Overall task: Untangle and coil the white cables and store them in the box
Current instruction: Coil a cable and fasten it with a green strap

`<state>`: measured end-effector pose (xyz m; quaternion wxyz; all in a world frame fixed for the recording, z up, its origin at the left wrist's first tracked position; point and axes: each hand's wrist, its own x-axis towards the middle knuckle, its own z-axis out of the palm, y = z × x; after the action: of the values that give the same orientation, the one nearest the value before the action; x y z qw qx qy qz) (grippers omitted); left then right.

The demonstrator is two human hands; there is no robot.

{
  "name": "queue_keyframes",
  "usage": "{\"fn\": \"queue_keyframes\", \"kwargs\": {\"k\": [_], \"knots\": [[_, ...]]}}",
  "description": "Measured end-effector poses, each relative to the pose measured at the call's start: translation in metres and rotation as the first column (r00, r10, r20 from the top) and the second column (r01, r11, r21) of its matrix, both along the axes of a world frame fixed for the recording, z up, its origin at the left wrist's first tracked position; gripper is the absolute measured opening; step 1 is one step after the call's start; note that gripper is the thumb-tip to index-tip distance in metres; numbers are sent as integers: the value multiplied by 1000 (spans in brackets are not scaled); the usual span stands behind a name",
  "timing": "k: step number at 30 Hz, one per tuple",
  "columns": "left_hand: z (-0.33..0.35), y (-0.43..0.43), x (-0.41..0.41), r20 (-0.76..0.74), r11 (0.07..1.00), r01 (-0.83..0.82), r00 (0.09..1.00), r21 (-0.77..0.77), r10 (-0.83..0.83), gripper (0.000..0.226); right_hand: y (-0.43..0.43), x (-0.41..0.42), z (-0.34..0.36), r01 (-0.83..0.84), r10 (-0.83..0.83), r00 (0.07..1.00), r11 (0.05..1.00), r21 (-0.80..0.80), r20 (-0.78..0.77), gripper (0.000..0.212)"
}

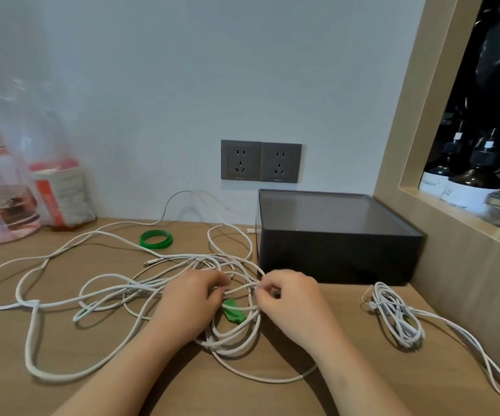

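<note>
A tangle of white cables (98, 292) sprawls over the wooden desk (122, 394), with long loops to the left and a knot at the middle. My left hand (188, 304) pinches strands at the knot. My right hand (290, 298) pinches cable strands just to its right. Between the two hands lies a green tie (234, 310), partly under the cables. A second white cable (398, 316) lies loosely coiled at the right, its tail trailing toward the desk's right edge. The dark open box (338, 253) stands behind my right hand, against the wall.
A green coiled strap (156, 239) lies behind the tangle. Plastic-wrapped containers (17, 187) stand at the back left. Two wall sockets (260, 161) sit above the desk. A wooden shelf niche (452, 211) with dark bottles bounds the right side.
</note>
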<state>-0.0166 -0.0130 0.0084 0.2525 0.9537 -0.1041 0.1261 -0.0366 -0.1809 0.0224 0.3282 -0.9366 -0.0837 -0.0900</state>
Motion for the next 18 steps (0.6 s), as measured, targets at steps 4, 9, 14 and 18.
{"fn": "queue_keyframes", "kwargs": {"k": [4,9,14,18], "knots": [[0,-4,-1,-88,998,3,996,-55,-8,32,-18,4,-5,181,-188,979,980,-87,-74,28],[0,-7,-4,-158,994,89,983,-65,-98,40,-23,8,-11,251,-277,953,949,-193,-123,16],[0,-9,-2,-109,997,79,991,10,-78,6,-23,5,-6,297,-297,955,955,-11,11,9],[2,-13,-2,-55,993,103,993,-51,-106,6,-26,5,-4,331,-331,944,943,18,2,10]]}}
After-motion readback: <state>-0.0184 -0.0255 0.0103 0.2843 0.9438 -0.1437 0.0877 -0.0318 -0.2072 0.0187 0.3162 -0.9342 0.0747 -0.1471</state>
